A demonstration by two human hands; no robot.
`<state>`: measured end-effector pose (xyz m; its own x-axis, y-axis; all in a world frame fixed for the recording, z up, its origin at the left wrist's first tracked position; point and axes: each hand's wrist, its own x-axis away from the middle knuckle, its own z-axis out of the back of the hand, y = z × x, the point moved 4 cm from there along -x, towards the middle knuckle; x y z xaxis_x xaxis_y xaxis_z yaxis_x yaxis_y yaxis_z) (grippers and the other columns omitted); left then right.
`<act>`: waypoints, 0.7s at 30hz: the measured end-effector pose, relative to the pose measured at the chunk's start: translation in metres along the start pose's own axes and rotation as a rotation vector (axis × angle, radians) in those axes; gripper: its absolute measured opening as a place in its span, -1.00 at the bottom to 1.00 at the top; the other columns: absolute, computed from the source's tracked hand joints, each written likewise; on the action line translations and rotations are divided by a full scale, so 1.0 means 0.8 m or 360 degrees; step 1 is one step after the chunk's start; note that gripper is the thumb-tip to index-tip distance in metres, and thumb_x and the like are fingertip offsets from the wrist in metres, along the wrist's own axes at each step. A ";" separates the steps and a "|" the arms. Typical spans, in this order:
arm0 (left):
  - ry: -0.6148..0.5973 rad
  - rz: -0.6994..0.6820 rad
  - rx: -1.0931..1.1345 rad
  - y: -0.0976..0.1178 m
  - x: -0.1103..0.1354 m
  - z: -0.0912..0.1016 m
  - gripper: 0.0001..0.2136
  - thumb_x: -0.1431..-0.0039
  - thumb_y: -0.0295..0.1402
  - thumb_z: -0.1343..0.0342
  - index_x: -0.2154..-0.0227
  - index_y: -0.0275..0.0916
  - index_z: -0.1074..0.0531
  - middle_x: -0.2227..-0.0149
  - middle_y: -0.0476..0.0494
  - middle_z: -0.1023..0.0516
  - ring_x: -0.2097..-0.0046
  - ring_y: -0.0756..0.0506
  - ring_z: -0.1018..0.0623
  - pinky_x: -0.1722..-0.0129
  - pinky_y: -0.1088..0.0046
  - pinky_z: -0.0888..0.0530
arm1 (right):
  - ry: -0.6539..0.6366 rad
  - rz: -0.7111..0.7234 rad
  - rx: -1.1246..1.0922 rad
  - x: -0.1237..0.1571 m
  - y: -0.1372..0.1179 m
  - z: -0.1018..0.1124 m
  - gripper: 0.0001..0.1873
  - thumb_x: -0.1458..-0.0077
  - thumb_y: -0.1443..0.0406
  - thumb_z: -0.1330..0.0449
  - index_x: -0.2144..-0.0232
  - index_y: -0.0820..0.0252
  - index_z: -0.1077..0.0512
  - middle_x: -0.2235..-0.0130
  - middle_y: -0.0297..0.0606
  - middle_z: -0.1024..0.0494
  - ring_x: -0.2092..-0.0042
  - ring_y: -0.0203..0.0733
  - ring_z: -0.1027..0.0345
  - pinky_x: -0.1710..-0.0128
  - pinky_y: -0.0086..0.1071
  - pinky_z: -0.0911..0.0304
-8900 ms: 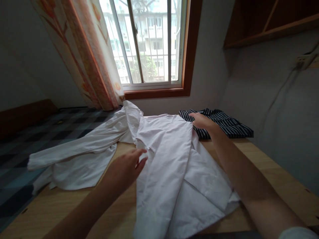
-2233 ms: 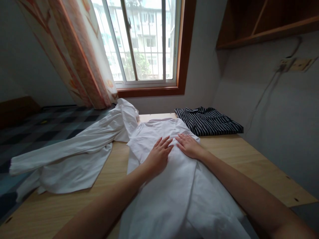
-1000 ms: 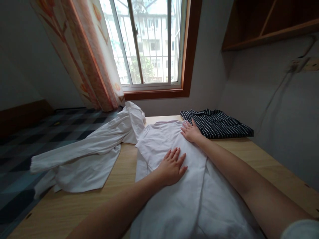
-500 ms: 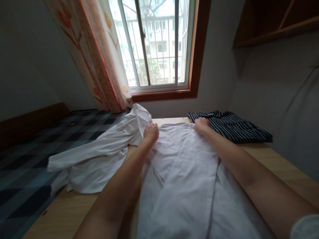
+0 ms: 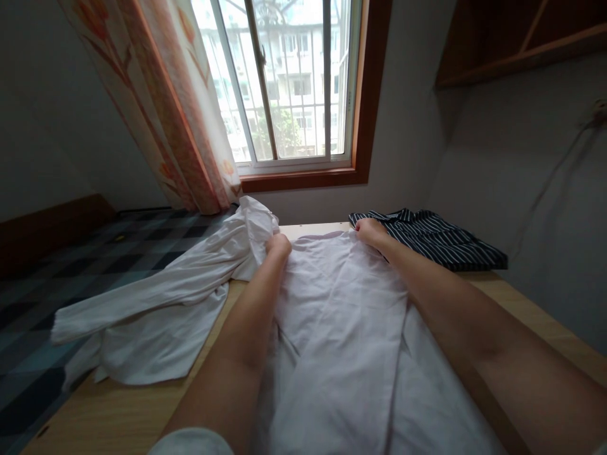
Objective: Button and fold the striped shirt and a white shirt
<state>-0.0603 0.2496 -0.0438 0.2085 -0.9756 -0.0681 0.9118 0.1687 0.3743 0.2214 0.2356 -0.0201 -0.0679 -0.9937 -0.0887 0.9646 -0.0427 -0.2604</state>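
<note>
A white shirt (image 5: pixel 339 316) lies spread lengthwise along the wooden board in front of me, its far end by the window side. My left hand (image 5: pixel 278 245) is closed on that shirt's far left corner. At the far right corner, my right hand (image 5: pixel 371 231) pinches the same cloth, with the folded striped garment just behind it. Between the two hands the shirt's far edge runs nearly straight. My fingertips are mostly hidden behind the knuckles. Left of my left hand lies a second white garment (image 5: pixel 161 309), crumpled, with a long sleeve stretched out toward the left.
A black-and-white striped garment (image 5: pixel 436 240) rests folded at the board's far right. The wooden board (image 5: pixel 142 411) borders a dark checked bed cover (image 5: pixel 28 328) on the left. Behind stand a window (image 5: pixel 289 95) and a floral curtain (image 5: pixel 156 114); a shelf (image 5: pixel 521 57) hangs upper right.
The whole view has shifted, so things appear slightly further left. Both hands keep their hold on the shirt's far corners, and more of my left forearm and sleeve shows.
</note>
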 end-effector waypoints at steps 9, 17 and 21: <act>0.0056 0.0062 0.0077 0.003 0.012 0.039 -0.81 -0.11 -0.43 -0.18 0.21 -0.38 -0.50 0.21 -0.41 -0.62 0.09 -0.27 -0.60 0.16 0.34 -0.51 | 0.0160 -0.0082 -0.0892 -0.009 0.020 0.006 -0.87 -0.13 0.34 -0.23 0.25 0.29 -0.49 0.40 -0.16 -0.56 0.52 -0.22 -0.43 0.54 -0.41 -0.37; 0.0312 -0.0300 0.0826 0.044 0.009 0.130 -0.85 -0.22 -0.45 -0.03 0.16 -0.27 -0.37 0.40 -0.05 -0.53 0.50 -0.03 -0.56 0.46 0.48 -0.49 | 0.0435 -0.0015 -0.1673 -0.017 0.016 0.085 -0.93 -0.20 0.37 -0.18 0.27 0.17 -0.33 0.40 -0.34 -0.47 0.46 -0.27 -0.49 0.48 -0.40 -0.45; 0.0630 -0.0542 0.1063 0.049 0.018 0.169 -0.90 -0.21 -0.39 -0.06 0.23 -0.27 -0.35 0.34 -0.03 -0.50 0.46 0.02 -0.57 0.41 0.52 -0.52 | 0.0632 0.0271 -0.1694 -0.003 0.014 0.123 -0.92 -0.22 0.31 -0.18 0.30 0.15 -0.32 0.33 -0.32 -0.49 0.30 -0.26 -0.54 0.37 -0.46 -0.44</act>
<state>-0.0695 0.2235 0.0953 0.1824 -0.8162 -0.5483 0.5730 -0.3649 0.7339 0.2570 0.2272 0.0716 -0.2155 -0.8675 -0.4484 0.2776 0.3858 -0.8798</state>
